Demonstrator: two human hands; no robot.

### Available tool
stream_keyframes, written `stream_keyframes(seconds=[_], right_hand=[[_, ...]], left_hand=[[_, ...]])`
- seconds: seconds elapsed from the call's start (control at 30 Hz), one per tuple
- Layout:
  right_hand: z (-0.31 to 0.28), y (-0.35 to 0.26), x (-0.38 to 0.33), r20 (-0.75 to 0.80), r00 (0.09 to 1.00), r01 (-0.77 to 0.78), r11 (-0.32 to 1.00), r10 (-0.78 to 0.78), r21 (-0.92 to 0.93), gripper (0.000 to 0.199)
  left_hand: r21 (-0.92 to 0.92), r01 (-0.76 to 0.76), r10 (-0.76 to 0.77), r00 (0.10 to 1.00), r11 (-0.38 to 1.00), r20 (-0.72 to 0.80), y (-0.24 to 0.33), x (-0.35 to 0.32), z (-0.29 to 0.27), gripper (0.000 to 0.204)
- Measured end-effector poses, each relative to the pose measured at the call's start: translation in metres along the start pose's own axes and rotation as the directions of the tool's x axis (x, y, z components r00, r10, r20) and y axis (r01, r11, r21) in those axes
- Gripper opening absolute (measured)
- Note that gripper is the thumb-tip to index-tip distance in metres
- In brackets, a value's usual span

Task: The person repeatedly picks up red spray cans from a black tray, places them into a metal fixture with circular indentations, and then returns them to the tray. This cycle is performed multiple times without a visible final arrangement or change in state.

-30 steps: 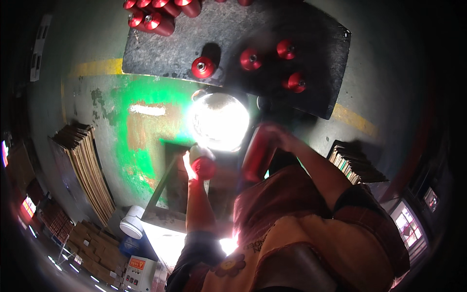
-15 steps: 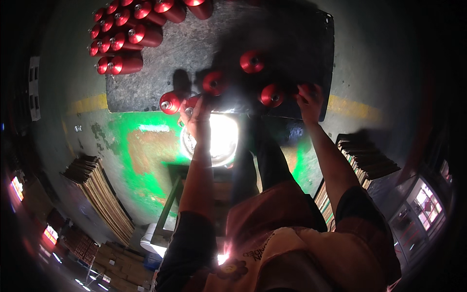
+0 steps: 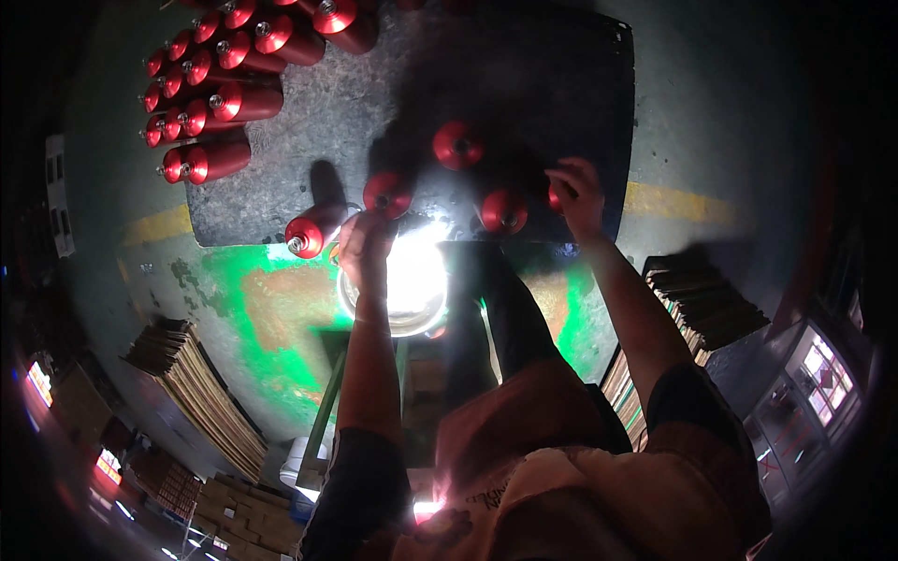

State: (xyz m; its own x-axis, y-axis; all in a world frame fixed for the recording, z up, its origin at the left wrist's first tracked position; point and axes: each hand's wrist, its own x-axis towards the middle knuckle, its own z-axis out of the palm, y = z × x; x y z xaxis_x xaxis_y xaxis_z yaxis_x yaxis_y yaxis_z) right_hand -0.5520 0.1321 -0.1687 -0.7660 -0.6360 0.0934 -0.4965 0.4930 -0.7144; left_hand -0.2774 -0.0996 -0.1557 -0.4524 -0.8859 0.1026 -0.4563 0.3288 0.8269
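My left hand (image 3: 365, 245) is closed, fingers curled, at the table's near edge beside a bright round lamp (image 3: 418, 285); what it holds is hidden. Just left of it a red metal bottle (image 3: 313, 229) with a silver top fitting leans toward me. My right hand (image 3: 578, 196) curls over the top of another red bottle (image 3: 555, 197), mostly covered by the fingers. Between my hands are a red bottle (image 3: 387, 194) close to my left fingers, one farther back (image 3: 458, 145) and one nearer my right hand (image 3: 504, 211). Dark centres show on their tops.
Several red bottles with silver fittings stand grouped at the dark table's (image 3: 309, 122) far left. Stacks of flat boards lean at the left (image 3: 201, 402) and right (image 3: 697, 304) on the floor. A metal frame (image 3: 327, 402) stands below my left forearm.
The view has shifted, so the table's things sit lower and more left. The bottle seen under my left hand is now hidden. My right hand covers more of its bottle.
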Motion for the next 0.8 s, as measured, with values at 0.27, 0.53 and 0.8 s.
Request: stream_keyframes(seconds=[0.27,0.53,0.8], right_hand=[[-0.009,-0.041,0.016,0.565,0.78,-0.348,0.937,0.268,0.036,0.028],[0.017,-0.058,-0.046,0.624,0.775,-0.417,0.823,0.102,0.384,0.032],[-0.116,-0.124,-0.143,0.469,0.883,-0.109,0.959,-0.028,0.262,0.025]], left_hand=[[-0.231,0.531,-0.492,0.845,0.815,0.208,0.007,0.026,0.008,0.045],[0.289,-0.282,0.127,0.881,0.915,0.456,0.01,-0.017,0.001,0.023],[-0.499,0.414,-0.22,0.889,0.761,0.403,0.16,-0.142,-0.132,0.021]])
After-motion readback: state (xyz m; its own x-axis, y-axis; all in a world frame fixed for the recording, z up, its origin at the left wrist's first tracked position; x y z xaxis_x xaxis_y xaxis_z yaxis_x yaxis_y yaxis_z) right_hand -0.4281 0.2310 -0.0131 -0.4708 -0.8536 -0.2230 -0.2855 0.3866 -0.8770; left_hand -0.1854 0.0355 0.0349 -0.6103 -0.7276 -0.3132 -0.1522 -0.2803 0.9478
